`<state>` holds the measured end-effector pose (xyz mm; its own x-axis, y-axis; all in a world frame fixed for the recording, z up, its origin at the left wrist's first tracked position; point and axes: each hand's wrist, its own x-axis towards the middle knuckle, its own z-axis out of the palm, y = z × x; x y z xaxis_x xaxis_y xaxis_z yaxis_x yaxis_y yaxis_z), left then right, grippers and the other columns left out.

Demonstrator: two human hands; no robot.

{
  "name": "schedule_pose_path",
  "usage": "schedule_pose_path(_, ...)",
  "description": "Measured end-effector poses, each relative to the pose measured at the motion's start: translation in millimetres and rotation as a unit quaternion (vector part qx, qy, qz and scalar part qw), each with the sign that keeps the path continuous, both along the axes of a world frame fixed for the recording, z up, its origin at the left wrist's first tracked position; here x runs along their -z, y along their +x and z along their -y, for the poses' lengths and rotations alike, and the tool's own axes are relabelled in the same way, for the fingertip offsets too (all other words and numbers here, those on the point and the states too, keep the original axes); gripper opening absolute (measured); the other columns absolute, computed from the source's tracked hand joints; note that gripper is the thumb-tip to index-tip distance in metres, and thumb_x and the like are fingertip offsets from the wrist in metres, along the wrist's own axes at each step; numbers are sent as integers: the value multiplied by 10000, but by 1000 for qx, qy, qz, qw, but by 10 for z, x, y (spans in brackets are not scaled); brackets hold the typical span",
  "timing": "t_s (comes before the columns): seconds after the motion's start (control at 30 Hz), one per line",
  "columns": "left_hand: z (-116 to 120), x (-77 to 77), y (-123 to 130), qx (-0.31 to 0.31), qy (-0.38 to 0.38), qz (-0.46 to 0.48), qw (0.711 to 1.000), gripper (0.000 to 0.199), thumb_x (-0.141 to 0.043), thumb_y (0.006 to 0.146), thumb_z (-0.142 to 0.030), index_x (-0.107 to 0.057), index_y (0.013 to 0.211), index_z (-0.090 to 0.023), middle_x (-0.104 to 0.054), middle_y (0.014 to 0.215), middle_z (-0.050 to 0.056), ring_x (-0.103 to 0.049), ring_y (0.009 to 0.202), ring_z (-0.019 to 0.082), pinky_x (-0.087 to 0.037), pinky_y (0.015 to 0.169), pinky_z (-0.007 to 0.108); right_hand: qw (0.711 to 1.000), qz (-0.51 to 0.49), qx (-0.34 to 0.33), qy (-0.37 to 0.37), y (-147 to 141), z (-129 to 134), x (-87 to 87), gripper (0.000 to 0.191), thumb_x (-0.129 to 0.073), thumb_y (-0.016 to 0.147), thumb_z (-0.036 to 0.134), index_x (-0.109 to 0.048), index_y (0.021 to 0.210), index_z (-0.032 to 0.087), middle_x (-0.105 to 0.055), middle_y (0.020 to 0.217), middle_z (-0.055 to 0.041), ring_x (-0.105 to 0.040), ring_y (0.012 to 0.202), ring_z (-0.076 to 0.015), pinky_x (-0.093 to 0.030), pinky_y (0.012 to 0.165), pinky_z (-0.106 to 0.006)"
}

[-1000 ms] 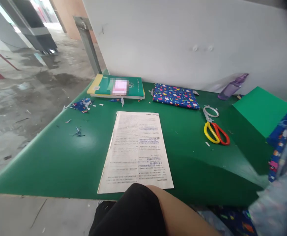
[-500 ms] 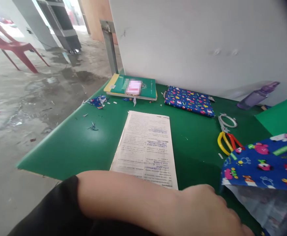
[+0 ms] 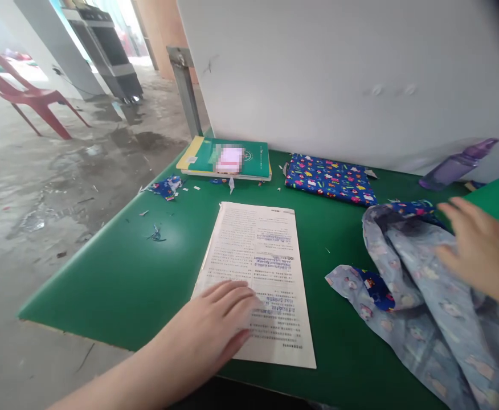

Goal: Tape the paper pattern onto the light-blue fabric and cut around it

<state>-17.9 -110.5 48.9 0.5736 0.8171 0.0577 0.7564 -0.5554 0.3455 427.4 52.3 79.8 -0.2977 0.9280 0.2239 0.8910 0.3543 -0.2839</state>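
Two hands work here: the left hand [image 3: 215, 322], loosely open, fingers side by side, is over the printed booklet's [image 3: 253, 245] lower part; its print and blue handwriting are too small to read. Right of the booklet, the right hand [image 3: 475, 242] spreads above the crumpled patterned sheet [image 3: 424, 267].

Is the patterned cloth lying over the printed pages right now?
No, the cloth lies right of the printed pages, with green tabletop between.

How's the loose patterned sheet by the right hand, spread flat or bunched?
Bunched. The patterned sheet lies in loose folds, pale side mostly up, blue showing where edges turn over.
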Motion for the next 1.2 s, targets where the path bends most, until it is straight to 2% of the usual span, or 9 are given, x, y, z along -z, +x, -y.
schedule_pose_path(0.17, 77, 141, -266, -61, 44, -38, 996, 405, -463, 968, -368, -396, 1346, -238, -574, 1333, 47, -558, 1201, 214, -520, 970, 406, 970, 164, -105, -145, -99, 194, 317, 851, -599, 716, 351, -245, 1487, 429, -398, 1489, -108, -378, 1341, -372, -319, 999, -557)
schedule_pose_path(0.33, 79, 292, -314, -61, 53, -60, 995, 456, -448, 969, -414, -365, 1380, -235, -564, 1351, 54, -557, 1210, 211, -538, 956, 387, 954, 196, -138, -180, -383, 156, 313, 263, -503, 812, 262, -681, 1005, 273, -663, 1090, -114, -628, 974, -307, -454, 800, -450)
schedule_pose_path(0.4, 61, 334, -303, -48, 60, -72, 994, 497, -436, 974, -408, -330, 1420, -216, -531, 1390, 73, -523, 1256, 219, -521, 986, 400, 951, 187, -147, -197, -450, 92, 159, 205, -475, 836, 268, -672, 801, 226, -676, 915, -84, -638, 817, -258, -460, 719, -397)
schedule_pose_path(0.5, 22, 347, -272, -2, 68, -101, 993, 635, -443, 958, -486, -224, 1497, -233, -420, 1488, 81, -404, 1362, 266, -457, 1052, 478, 971, 77, -128, -185, -510, 66, -276, 207, -518, 863, 366, -680, 904, 244, -685, 941, -48, -630, 821, -218, -467, 735, -361)
schedule_pose_path(0.6, -29, 334, -237, 56, 59, -131, 988, 867, -503, 843, -674, -130, 1529, -297, -285, 1557, 70, -244, 1425, 372, -383, 1056, 619, 986, -131, -85, -67, -570, 52, -768, 281, -654, 763, 504, -676, 894, 257, -674, 843, -17, -620, 770, -194, -475, 721, -342)
schedule_pose_path(0.7, -90, 341, -234, 70, 35, -141, 987, 975, -510, 771, -757, -100, 1532, -306, -239, 1570, 74, -168, 1434, 410, -315, 1066, 670, 951, -293, -17, 99, -672, -112, -976, 248, -703, 729, 476, -652, 858, 270, -659, 871, -12, -600, 794, -190, -494, 726, -347)
schedule_pose_path(0.87, -179, 315, -372, 60, 13, -125, 990, 816, -511, 849, -656, -187, 1516, -315, -270, 1561, 66, -215, 1440, 333, -281, 1129, 582, 995, -93, 23, -21, -843, -592, -456, 389, -422, 891, 302, -600, 1121, 43, -661, 1031, -96, -641, 940, -158, -445, 893, -350)
schedule_pose_path(1.0, -160, 309, -620, 20, 27, -135, 990, 718, -530, 891, -550, -210, 1506, -364, -286, 1559, 48, -249, 1431, 326, -337, 1106, 564, 998, 55, -25, 17, -948, -638, 92, 468, -572, 809, 205, -527, 1264, 106, -512, 1347, -201, -526, 1226, -327, -412, 1036, -470)
schedule_pose_path(1.2, -127, 259, -791, -194, 12, -135, 972, 650, -454, 909, -572, -343, 1450, -229, -451, 1451, 146, -469, 1287, 371, -439, 992, 558, 984, 21, -166, 59, -1270, -100, 123, 371, -429, 891, 212, -543, 1242, 184, -568, 1279, -123, -515, 1228, -264, -406, 1057, -445)
